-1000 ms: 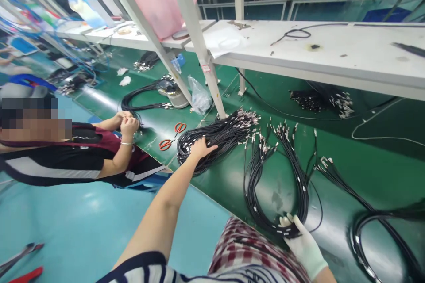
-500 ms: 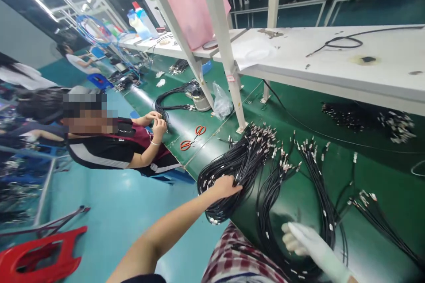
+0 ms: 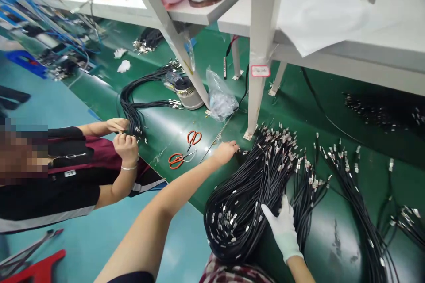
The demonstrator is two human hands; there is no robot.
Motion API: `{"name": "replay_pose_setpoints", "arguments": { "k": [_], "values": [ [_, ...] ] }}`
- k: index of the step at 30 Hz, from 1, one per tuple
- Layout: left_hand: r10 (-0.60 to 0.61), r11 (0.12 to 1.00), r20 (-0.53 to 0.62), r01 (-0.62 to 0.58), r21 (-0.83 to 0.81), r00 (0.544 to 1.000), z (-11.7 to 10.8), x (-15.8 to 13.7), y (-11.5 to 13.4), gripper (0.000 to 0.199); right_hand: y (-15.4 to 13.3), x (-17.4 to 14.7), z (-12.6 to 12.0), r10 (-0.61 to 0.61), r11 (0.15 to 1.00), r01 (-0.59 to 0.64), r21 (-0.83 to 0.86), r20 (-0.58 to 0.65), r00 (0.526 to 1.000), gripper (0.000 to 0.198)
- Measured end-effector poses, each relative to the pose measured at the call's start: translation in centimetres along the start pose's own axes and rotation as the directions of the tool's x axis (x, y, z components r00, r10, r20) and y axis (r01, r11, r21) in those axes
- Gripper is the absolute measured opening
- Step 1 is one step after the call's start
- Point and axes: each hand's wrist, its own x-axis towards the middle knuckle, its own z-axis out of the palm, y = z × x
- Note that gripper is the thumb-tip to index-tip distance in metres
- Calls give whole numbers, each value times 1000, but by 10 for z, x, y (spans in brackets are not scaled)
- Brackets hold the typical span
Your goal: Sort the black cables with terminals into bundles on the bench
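Note:
My bare left hand (image 3: pixel 226 152) reaches past the far left side of a big looped bundle of black cables (image 3: pixel 245 203). Its fingers are closed at a small cable end (image 3: pixel 243 152) that sticks out from the bundle; the fingertips are partly hidden. My right hand (image 3: pixel 282 225) wears a white glove and is open, thumb and fingers apart, against the near right side of the bundle. Silvery connectors crowd the bundle's far end. A smaller cable bundle (image 3: pixel 305 199) lies just right of the glove.
Two orange-handled scissors (image 3: pixel 179 159) lie left on the green table (image 3: pixel 159 132). A co-worker's hands (image 3: pixel 124 141) handle cables there. White shelf posts (image 3: pixel 262 53) rise behind the bundle, near a clear plastic bag (image 3: pixel 221 99). More cables (image 3: pixel 361 212) lie right.
My left hand has moved off the top of the bundle to its far left side. My gloved right hand has come left and forward to the bundle. The view has turned and come closer.

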Motion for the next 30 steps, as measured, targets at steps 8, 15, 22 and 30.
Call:
{"name": "replay_pose_setpoints", "arguments": {
  "k": [8, 15, 22, 30],
  "values": [
    [539, 835, -192, -490, 249, 820, -65, 65, 51, 34, -8, -7, 13, 0, 977, -19, -212, -90, 996, 109],
    [318, 931, -479, -364, -4, 818, -44, 43, 45, 40, -41, 8, -6, -338, 930, 296, -219, -187, 922, 92],
    [-402, 693, 179, 426, -582, 898, 28, -41, 68, 75, -89, 29, 11, -611, 788, 615, -9, 110, 784, 32],
    [-389, 724, 136, 394, -567, 911, 2, -77, 98, 21, -88, 29, -1, -435, 873, 420, 248, 8, 900, 29]
  ]
}}
